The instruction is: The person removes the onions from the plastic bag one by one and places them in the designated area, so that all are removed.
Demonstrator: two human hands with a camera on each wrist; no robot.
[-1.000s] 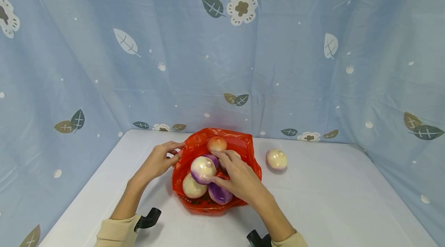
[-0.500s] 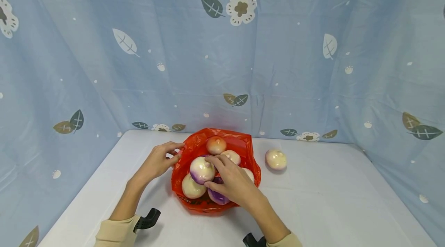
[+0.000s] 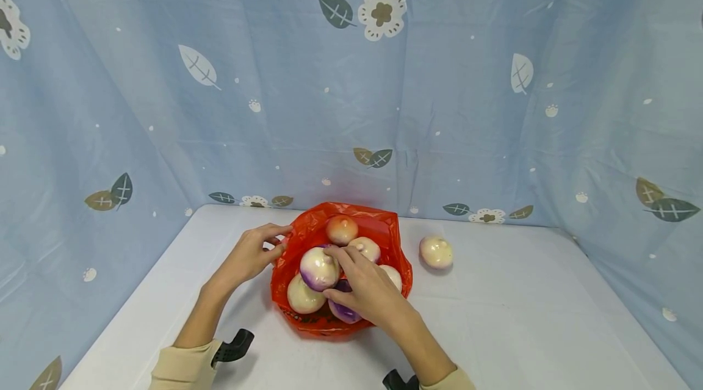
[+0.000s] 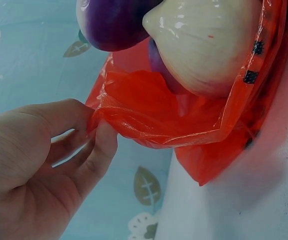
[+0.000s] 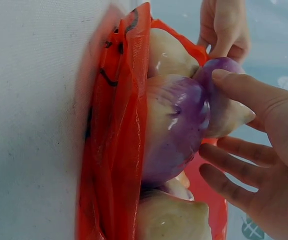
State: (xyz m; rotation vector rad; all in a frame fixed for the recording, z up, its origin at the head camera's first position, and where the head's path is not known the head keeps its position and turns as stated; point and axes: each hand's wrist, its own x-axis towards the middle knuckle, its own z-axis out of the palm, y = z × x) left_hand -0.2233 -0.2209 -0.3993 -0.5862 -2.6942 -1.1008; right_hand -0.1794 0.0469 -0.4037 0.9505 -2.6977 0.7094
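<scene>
A red plastic bag [image 3: 389,232] lies open on the white table [image 3: 522,317], holding several onions, cream and purple. My left hand [image 3: 273,248] pinches the bag's left rim [image 4: 159,130] between thumb and forefinger [image 4: 97,124]. My right hand [image 3: 332,274] reaches into the bag from the front. Its forefinger curls over a purple-and-white onion [image 3: 317,269] and its thumb sits under it. In the right wrist view the right hand [image 5: 211,112] has its thumb on that onion [image 5: 224,107], above a larger purple onion [image 5: 174,130]. A cream onion [image 4: 204,45] bulges over the rim.
One cream onion [image 3: 436,251] lies loose on the table to the right of the bag. A blue curtain [image 3: 439,103] with leaf and flower prints walls in the back and both sides. Black wrist mounts [image 3: 236,344] show at the bottom.
My right hand has slid a little toward the front left over the onions, uncovering cream onions behind it. The left hand and bag rim have stayed put.
</scene>
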